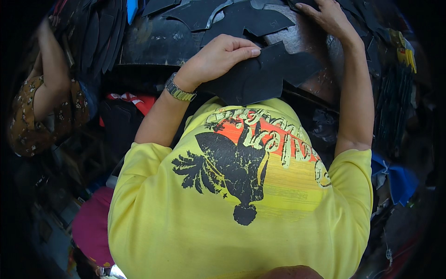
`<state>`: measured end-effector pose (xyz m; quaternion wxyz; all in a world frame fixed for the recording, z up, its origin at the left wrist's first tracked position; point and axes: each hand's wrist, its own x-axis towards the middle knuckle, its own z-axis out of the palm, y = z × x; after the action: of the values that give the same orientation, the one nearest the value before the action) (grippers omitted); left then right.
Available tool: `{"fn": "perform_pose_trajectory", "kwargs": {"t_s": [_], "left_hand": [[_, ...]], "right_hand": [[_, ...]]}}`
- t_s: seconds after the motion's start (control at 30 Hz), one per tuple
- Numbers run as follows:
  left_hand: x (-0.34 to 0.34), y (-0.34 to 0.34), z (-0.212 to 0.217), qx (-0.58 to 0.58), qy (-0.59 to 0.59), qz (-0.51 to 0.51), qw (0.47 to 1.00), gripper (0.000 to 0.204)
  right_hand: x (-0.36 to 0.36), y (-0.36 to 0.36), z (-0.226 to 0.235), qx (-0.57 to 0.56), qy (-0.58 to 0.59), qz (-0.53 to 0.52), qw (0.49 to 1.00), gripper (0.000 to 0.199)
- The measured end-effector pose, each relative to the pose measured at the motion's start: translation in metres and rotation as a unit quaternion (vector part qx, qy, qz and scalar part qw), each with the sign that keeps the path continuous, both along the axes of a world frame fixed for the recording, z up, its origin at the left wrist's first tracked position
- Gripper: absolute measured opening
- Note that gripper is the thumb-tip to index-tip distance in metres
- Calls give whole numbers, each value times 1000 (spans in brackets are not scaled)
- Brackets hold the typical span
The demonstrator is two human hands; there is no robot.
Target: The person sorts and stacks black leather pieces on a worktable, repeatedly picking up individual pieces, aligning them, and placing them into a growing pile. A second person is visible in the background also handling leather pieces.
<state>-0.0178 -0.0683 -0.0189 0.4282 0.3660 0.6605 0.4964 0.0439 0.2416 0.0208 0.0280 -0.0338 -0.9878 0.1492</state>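
at the frame's upper centre, our left hand [220, 56] clamps thumb and fingers on a flat, angular black sheet of leather-like material [251, 81]; pinched only near one edge, it could slip or bend. at upper right, we cannot tell whether our right hand [329, 21] grips anything.

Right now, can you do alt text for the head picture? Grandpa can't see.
A person in a yellow shirt holds a flat black cut-out in the left hand, the right hand farther up by more black cut-outs on a worn worktop. Someone in a flowered top is at far left.
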Motion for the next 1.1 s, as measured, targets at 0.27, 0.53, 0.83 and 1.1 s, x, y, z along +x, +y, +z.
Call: {"fn": "perform_pose_trajectory", "kwargs": {"t_s": [0.27,0.53,0.83,1.1], "left_hand": [[-3,-1,-8,7,-37,13,999,36],[-8,0,-12,9,-23,20,1000,40],[-7,5,-6,-10,-34,31,999,42],[-9,2,3,19,-34,-46,998,29]], "right_hand": [[-8,-1,1,-61,-2,-16,998,60],[-6,-12,8,-10,6,-48,999,65],[-1,-12,-3,-184,200,-48,961,47],[74,18,16,-358,236,-120,895,37]]}}
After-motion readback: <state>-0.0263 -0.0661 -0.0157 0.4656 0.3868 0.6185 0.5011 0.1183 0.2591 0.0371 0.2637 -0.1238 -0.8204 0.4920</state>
